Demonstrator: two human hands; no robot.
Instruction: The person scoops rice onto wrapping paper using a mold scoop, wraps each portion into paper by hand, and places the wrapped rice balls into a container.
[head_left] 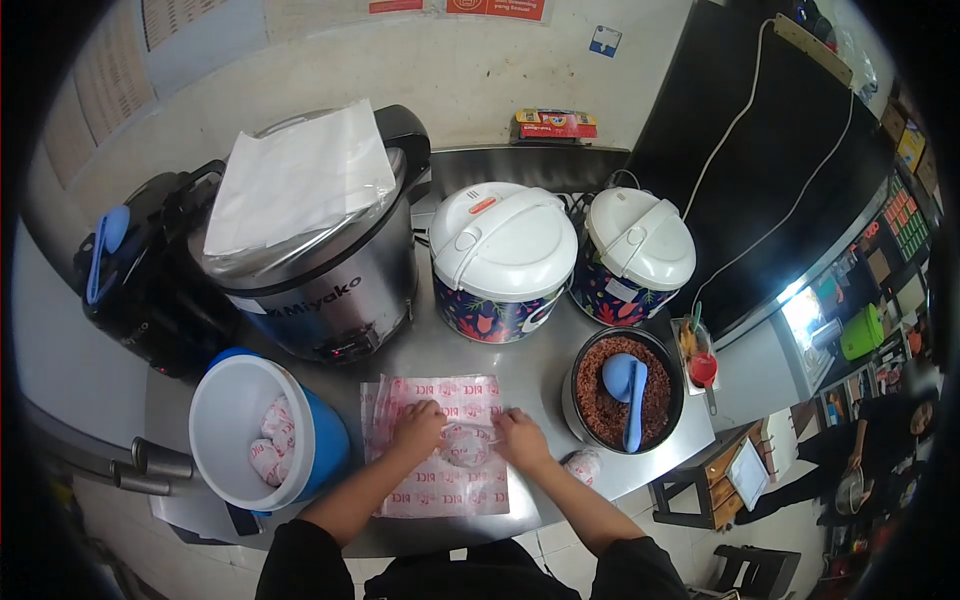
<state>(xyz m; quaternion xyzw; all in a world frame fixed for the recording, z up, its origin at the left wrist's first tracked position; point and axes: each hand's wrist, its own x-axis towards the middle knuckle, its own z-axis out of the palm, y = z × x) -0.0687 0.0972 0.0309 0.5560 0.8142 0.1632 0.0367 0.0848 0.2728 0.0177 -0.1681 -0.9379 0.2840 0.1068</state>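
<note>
Printed pink-and-white paper sheets [440, 492] lie in a stack on the steel counter. On them sits a rounded, partly wrapped portion [466, 446], its contents hard to make out. My left hand [420, 428] is at its left side with fingers bent on the paper. At its right, my right hand [520, 438] pinches the paper's edge. A wrapped bundle [583, 466] rests right of my right hand. Several wrapped bundles [268, 458] lie inside the blue and white bucket [330, 425]. Brown rice fills a dark pot [592, 345], with a blue scoop [632, 395] on top.
Behind stand a large steel cooker [330, 285] with white sheets [290, 185] on its lid, two white-lidded patterned cookers [505, 245] [640, 240], and a black cooker [160, 290]. Metal cups [160, 460] are at left. A person [865, 450] stands far right.
</note>
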